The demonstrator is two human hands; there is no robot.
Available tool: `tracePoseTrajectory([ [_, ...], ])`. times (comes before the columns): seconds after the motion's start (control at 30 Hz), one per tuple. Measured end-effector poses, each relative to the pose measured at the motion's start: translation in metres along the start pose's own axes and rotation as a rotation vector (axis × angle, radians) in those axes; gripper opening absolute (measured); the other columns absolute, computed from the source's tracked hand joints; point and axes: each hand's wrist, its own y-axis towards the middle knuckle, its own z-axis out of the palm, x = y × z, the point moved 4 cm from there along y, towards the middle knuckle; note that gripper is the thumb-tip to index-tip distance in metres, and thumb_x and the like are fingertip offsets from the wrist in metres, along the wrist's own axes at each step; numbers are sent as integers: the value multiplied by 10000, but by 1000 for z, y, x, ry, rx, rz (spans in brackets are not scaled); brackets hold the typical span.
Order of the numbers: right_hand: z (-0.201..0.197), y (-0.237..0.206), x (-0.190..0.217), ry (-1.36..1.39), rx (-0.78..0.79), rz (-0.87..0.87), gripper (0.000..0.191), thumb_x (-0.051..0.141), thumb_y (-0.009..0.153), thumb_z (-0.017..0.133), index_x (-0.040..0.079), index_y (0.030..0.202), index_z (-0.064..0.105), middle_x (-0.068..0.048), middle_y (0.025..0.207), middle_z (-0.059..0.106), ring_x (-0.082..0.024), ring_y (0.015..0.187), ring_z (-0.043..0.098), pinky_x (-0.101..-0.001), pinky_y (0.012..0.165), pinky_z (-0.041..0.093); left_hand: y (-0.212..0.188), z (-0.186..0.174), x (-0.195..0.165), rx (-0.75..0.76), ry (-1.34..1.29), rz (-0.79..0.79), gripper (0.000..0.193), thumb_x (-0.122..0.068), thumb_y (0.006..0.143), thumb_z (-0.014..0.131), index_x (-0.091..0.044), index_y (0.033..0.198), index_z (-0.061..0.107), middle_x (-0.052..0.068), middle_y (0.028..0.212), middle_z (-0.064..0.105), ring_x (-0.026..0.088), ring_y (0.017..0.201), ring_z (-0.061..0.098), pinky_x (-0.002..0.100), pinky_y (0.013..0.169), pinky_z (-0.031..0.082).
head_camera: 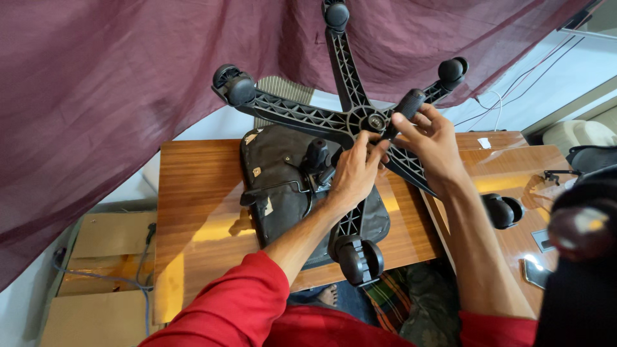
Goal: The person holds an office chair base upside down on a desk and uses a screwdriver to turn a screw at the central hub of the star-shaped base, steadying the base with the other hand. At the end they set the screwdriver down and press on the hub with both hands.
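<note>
Above the wooden desk (pixel 205 186), the upturned five-arm chair base (pixel 302 115) rests on its seat (pixel 276 180). Left hand (pixel 355 170) pinches the hub (pixel 376 121); right hand (pixel 436 142) grips a black-handled tool (pixel 406 106).

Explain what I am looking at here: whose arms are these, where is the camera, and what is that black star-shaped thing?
This single picture comes from a camera worn on a person's head, looking down at their own two bare hands; the red sleeves are theirs. The black star shape is an office chair base with five spokes and castor wheels, turned upside down so the chair seat lies flat on a wooden table. The left hand rests at the hub. The right hand grips a tool with a black ribbed handle pointing into the hub. A maroon curtain hangs behind, and cardboard boxes sit on the floor.
</note>
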Motion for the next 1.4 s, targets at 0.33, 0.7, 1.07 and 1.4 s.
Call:
tracePoseTrajectory([
  [0.33, 3, 0, -3, -158, -22, -148, 349, 64, 994, 758, -55, 1289, 614, -176, 1177, 698, -203, 982, 698, -332, 819, 608, -1, -6, -7, -37, 126, 26, 441, -327, 945, 672, -13, 1224, 539, 113, 882, 728, 216, 782, 746, 347, 637, 584],
  [0.7, 6, -6, 11, -67, 38, -159, 404, 106, 933, 750, 30, 1301, 601, -113, 1173, 713, -166, 1011, 711, -309, 868, 625, -2, -6, -9, -18, 93, 54, 377, -328, 1011, 618, -30, 1236, 570, 103, 919, 736, 186, 798, 742, 347, 662, 586],
  [1.07, 3, -9, 10, 83, 105, -33, 384, 148, 904, 691, 75, 1268, 590, -64, 1177, 734, -175, 965, 749, -317, 814, 647, 0, -5, -10, 3, 156, -32, 334, -347, 1082, 490, -70, 1189, 644, 72, 851, 758, 171, 737, 745, 340, 644, 571],
  [1.4, 5, -8, 8, 99, 46, 46, 328, 160, 953, 687, 16, 1227, 578, -56, 1165, 724, -213, 909, 736, -390, 703, 632, 0, -5, -6, 4, 74, -9, 335, -357, 1075, 489, -66, 1165, 628, 76, 821, 763, 182, 761, 759, 348, 664, 572],
])
